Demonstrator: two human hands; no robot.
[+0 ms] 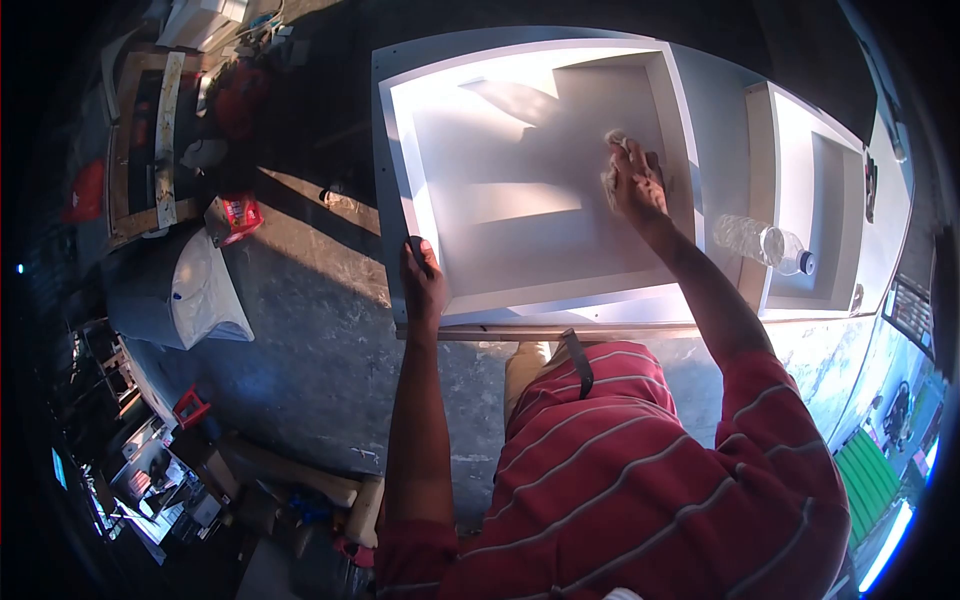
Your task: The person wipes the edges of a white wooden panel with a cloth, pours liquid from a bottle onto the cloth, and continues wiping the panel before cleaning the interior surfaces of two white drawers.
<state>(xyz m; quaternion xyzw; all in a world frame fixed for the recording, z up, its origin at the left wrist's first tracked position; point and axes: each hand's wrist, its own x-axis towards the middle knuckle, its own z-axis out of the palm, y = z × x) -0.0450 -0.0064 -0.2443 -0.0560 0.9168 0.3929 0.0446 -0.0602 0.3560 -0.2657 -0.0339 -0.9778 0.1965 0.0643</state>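
Observation:
A shallow white box (560, 300), like a drawer or cabinet frame, lies with its open side up on a white board. My left hand (424, 280) is closed around its left wall near the front corner, with the thumb over the rim. Inside the box, my right hand (638, 185) presses a crumpled pale cloth (615, 138) onto the bottom panel, towards the right side. Its fingers are bent over the cloth and partly hide it. Patches of sunlight cross the panel.
A clear plastic bottle (760, 242) with a dark cap lies right of the box, across the edge of a second white frame (848, 225). On the floor at left stand a white curved object (205, 290), a red item (241, 217) and a wooden frame (168, 140).

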